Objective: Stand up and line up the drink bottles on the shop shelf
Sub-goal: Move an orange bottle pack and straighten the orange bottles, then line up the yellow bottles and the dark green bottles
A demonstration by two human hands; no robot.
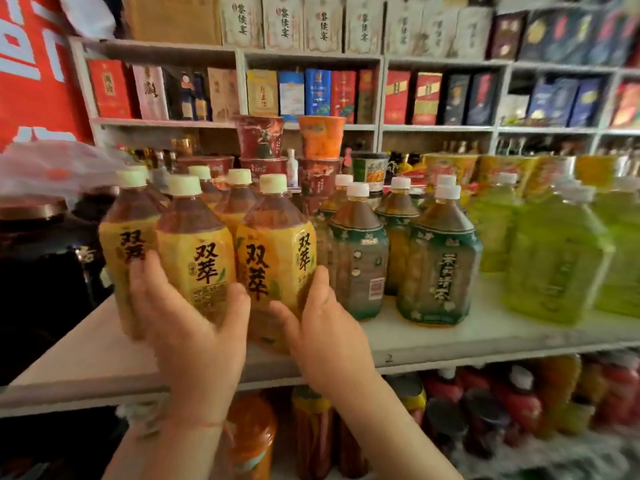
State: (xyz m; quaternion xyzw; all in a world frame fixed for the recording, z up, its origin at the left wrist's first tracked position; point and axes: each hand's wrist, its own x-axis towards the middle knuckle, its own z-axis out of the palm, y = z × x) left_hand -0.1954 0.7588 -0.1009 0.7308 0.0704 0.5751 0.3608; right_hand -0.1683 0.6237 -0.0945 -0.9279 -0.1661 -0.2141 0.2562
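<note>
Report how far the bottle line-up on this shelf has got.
Done: every bottle in view stands upright, including the green-label bottles. In hand: the left hand and right hand grip the front yellow-label bottles. Left: squaring that cluster into a straight row on the shelf.

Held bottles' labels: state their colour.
Yellow-orange labels with dark red characters, seen in the head view.
</note>
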